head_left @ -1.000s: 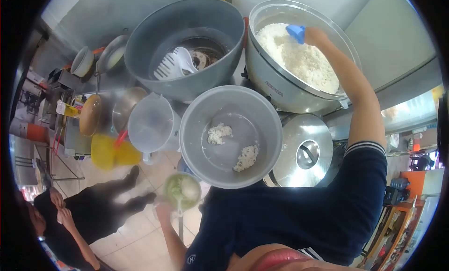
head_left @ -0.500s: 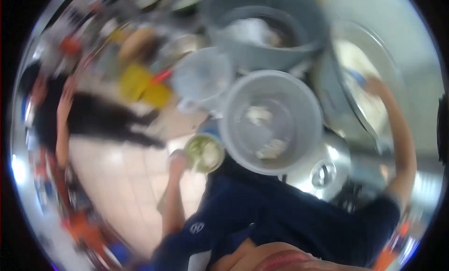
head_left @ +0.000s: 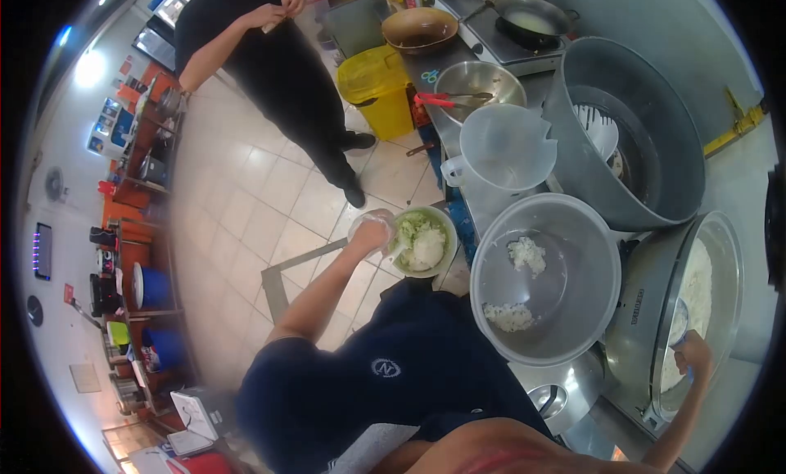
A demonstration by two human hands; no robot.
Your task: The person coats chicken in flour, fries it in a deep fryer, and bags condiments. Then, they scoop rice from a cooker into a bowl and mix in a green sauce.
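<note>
My left hand point(head_left: 372, 232), which seems to be in a clear plastic glove, grips the side of a pale green bowl point(head_left: 449, 243). Inside the bowl lie light green shredded food and a mound of white rice point(head_left: 428, 249). On the far right, my right hand point(head_left: 693, 355) is closed round the handle of a scoop point(head_left: 679, 320). The scoop is at the white rice point(head_left: 698, 290) inside a large grey cooker point(head_left: 634, 310). Between my hands stands a translucent plastic tub point(head_left: 565, 351) with two clumps of rice at its bottom.
A clear jug point(head_left: 508, 151), a big grey pot point(head_left: 561, 122) and a steel bowl point(head_left: 508, 79) with red-handled tongs point(head_left: 438, 101) crowd the counter. Behind are a frying pan point(head_left: 532, 20) and a yellow bin point(head_left: 372, 85). A co-worker point(head_left: 278, 73) in black stands ahead; shelves point(head_left: 135, 196) line the left.
My view has turned and sharpened, so the counter things sit further right and lower. My left hand still holds the bowl, and my right hand is still at the cooker.
</note>
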